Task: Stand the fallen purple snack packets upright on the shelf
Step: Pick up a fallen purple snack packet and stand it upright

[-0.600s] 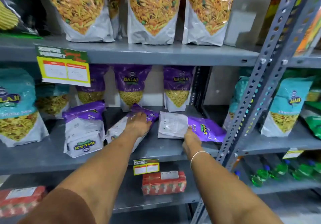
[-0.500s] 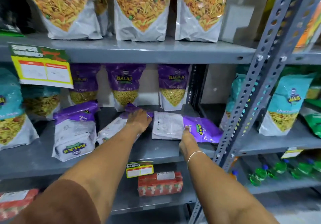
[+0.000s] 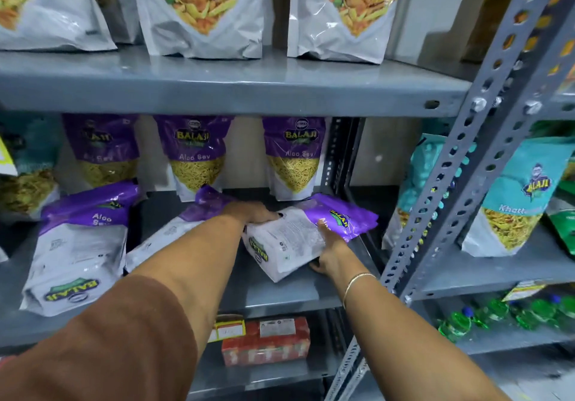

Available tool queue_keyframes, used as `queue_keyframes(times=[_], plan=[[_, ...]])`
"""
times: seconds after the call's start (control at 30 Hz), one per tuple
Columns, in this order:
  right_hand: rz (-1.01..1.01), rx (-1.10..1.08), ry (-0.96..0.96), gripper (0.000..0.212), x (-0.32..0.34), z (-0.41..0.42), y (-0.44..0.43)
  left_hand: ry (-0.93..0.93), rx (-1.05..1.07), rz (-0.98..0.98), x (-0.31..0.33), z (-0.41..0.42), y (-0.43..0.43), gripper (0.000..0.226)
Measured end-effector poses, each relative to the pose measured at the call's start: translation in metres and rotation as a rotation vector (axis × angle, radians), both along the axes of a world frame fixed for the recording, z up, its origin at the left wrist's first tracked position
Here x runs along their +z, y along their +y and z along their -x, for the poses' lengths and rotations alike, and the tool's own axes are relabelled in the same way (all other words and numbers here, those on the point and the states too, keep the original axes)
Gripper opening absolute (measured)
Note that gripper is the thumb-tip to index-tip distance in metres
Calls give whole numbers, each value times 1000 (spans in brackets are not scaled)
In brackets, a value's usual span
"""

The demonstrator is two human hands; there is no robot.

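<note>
Three purple Aloo Sev packets lie fallen on the grey middle shelf [image 3: 280, 295]. The right fallen packet [image 3: 292, 239] is tilted, back side up, its purple top pointing right. My left hand [image 3: 252, 212] grips its upper left edge and my right hand [image 3: 329, 245] holds its lower right side. The middle fallen packet [image 3: 174, 232] lies partly hidden under my left forearm. The left fallen packet [image 3: 77, 245] lies flat, upside down. Behind them, three purple packets stand upright: left [image 3: 102, 151], middle [image 3: 196, 154] and right [image 3: 292, 158].
A perforated grey upright post [image 3: 460, 158] stands just right of my right hand. Teal snack packets [image 3: 516, 198] fill the neighbouring shelf. Large orange mix bags [image 3: 199, 11] sit on the shelf above. A red carton [image 3: 267, 341] and green bottles [image 3: 497, 313] are below.
My left hand moved from the middle fallen packet to the right one. Both hands now hold the right packet, which has been turned and lifted off the shelf at one end.
</note>
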State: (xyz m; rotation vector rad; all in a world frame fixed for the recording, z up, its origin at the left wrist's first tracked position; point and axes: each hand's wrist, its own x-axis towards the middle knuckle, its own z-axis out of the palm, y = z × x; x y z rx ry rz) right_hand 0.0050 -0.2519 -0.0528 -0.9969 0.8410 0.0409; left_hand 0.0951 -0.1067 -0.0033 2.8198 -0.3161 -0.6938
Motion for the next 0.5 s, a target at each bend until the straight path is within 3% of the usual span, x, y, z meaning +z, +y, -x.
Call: queue_keyframes(times=[0.13,0.2,0.23,0.3,0.33,0.5], plan=[[-31,48,25,21,3,-4,-1,169,74,257,-12,-14,4,66],[-80,26,-21,25,4,-5,-5,234,114,356,-19,-22,3,84],[-74,18,-22,25,3,-7,-6,257,126,391,-16,-18,4,81],[-97,21,-78,12,5,-7,-2,284,145,429,-10,-10,9,38],[-111,5,-128,8,4,-10,-2,292,158,461,-11,-10,10,31],[130,-32,-380,24,17,-25,-2,267,188,695,-4,-7,25,13]])
